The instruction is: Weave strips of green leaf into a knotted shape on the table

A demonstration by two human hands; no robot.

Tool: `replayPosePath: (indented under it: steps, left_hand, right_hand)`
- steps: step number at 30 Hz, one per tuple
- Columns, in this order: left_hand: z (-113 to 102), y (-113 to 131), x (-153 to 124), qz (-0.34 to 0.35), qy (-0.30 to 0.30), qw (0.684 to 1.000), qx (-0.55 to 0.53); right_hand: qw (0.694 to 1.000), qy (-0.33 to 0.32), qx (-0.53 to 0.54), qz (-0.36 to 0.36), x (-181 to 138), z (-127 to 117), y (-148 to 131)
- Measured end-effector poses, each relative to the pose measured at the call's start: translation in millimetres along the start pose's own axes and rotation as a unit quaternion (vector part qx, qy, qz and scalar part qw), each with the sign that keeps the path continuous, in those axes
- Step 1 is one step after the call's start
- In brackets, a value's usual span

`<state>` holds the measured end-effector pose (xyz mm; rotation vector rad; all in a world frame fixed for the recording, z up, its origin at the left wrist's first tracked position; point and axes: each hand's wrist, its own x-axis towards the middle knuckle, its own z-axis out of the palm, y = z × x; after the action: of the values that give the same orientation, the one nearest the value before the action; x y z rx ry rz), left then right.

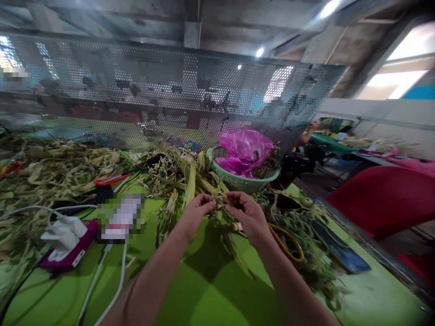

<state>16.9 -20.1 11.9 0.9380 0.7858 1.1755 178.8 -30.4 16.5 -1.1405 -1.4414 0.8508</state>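
Note:
Over the green table, my left hand (197,213) and my right hand (250,218) are close together, thumbs and fingers pinched. Between them is a small bunch of thin, dry plant strands (220,199), partly hidden by the fingers. Long pale leaves that look like corn husks (191,181) lie just beyond my left hand. A yellow loop (288,242) curves out beside my right wrist; what it belongs to is partly covered. Behind the hands stands a pale green basket (244,183) with a pink plastic bag (246,151) in it.
A purple power strip (68,256) with white plugs and cables sits at left, near a blurred phone-like object (120,219). A red-handled cutter (112,179) lies behind. Dry leaves (50,174) cover the left side. A dark phone (341,246) and red chair (387,197) are right.

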Motion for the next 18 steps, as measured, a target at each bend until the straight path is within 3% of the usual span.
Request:
replayPosePath:
  steps: [3, 7, 13, 18]
  left_hand:
    - [-2, -1, 1, 0.014, -0.004, 0.999, 0.036]
    - [-7, -5, 5, 0.078, -0.006, 0.982, 0.174]
    - [-11, -9, 7, 0.175, 0.001, 0.917, 0.358]
    - [-11, -10, 7, 0.216, -0.001, 0.864, 0.454]
  right_hand:
    - [1.000, -0.004, 0.026, 0.011, 1, -1, 0]
    - [1.000, 0.016, 0.021, 0.001, 2, -3, 1]
    - [0.987, 0.063, -0.106, -0.106, 1, -6, -4]
    - [0.995, 0.018, -0.058, -0.085, -3, -1, -6]
